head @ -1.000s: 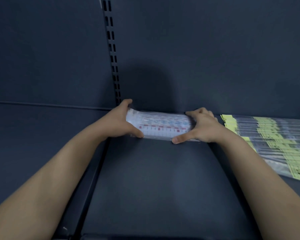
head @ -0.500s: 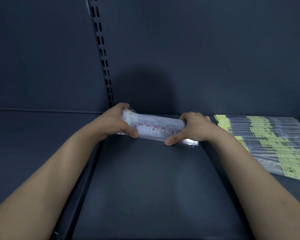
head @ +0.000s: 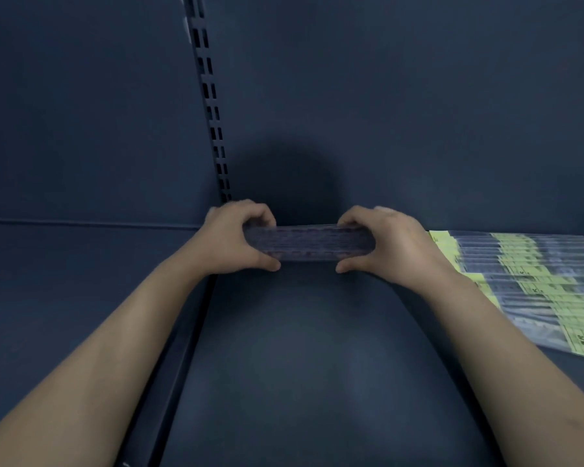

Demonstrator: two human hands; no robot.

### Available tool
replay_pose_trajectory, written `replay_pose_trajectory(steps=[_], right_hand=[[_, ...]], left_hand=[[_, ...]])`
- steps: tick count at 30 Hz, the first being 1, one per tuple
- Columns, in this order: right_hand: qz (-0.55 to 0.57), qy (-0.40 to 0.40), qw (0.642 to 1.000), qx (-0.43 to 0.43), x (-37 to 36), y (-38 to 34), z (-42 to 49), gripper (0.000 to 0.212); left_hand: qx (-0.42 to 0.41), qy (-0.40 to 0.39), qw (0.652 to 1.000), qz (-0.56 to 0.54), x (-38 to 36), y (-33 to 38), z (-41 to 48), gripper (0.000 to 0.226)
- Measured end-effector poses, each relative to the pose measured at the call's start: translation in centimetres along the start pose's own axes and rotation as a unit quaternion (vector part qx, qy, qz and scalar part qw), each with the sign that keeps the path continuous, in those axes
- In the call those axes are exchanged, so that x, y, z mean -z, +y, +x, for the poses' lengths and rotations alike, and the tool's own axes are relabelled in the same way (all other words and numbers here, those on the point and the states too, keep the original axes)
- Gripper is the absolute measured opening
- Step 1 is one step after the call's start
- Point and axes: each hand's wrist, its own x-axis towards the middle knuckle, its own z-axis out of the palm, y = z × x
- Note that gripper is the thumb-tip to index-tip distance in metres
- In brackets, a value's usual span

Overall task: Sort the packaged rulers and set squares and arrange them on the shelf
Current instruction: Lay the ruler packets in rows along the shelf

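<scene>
I hold a stack of packaged rulers (head: 309,243) level at the back of the dark shelf (head: 300,365), turned so that its dark edge side faces me. My left hand (head: 238,235) grips its left end, fingers curled over the top and thumb beneath. My right hand (head: 380,244) grips the right end the same way. I cannot tell whether the stack touches the shelf. A fanned row of packaged rulers with yellow-green labels (head: 533,281) lies flat on the shelf to the right of my right hand.
The dark back panel (head: 385,96) rises right behind the stack. A slotted upright (head: 213,112) runs down to my left hand. A neighbouring shelf board (head: 64,281) lies to the left, past a divider rail (head: 186,342).
The stack showed its light printed face before; now it is rolled so its dark edge faces me. Both hands shifted their grip, fingers now curled over the top.
</scene>
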Motion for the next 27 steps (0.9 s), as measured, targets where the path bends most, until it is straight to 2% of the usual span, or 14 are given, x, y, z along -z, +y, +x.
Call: replay_pose_trajectory(steps=[4,7,10,16,18,20,22,24,27], right_hand=[[0.163,-0.002,0.984,-0.070,-1.0,1.7,-0.2,0.056],[0.292,0.032,0.944,-0.148,-2.1,2.4,-0.6,0.059],[0.386,0.058,0.901,-0.191,-3.6,2.0,-0.5,0.062],[0.377,0.163,0.903,-0.128,-2.9,1.3,0.0,0.059],[0.390,0.141,0.900,-0.138,-3.0,1.5,-0.1,0.064],[0.401,0.085,0.898,-0.159,-3.5,1.7,-0.3,0.072],[0.430,0.060,0.883,-0.175,-3.7,2.1,-0.4,0.078],[0.456,0.056,0.869,-0.183,-3.6,2.3,-0.3,0.077],[0.427,0.040,0.888,-0.166,-3.8,2.2,-0.3,0.067]], left_hand=[[0.024,-0.003,0.998,-0.053,-0.4,-0.7,0.1,0.053],[0.057,0.006,0.992,-0.109,-0.7,-1.3,0.5,0.062],[0.068,0.021,0.985,-0.157,-1.6,-1.3,0.7,0.053],[0.034,0.107,0.973,-0.202,-1.5,-0.8,0.7,0.049],[0.038,0.114,0.971,-0.206,-1.9,-0.5,0.5,0.052],[0.041,0.099,0.975,-0.196,-2.4,-0.6,0.5,0.058],[0.062,0.076,0.974,-0.202,-2.5,-0.9,0.6,0.067],[0.100,0.054,0.970,-0.217,-2.4,-1.2,0.6,0.075],[0.121,0.052,0.965,-0.228,-2.5,-1.2,0.7,0.066]])
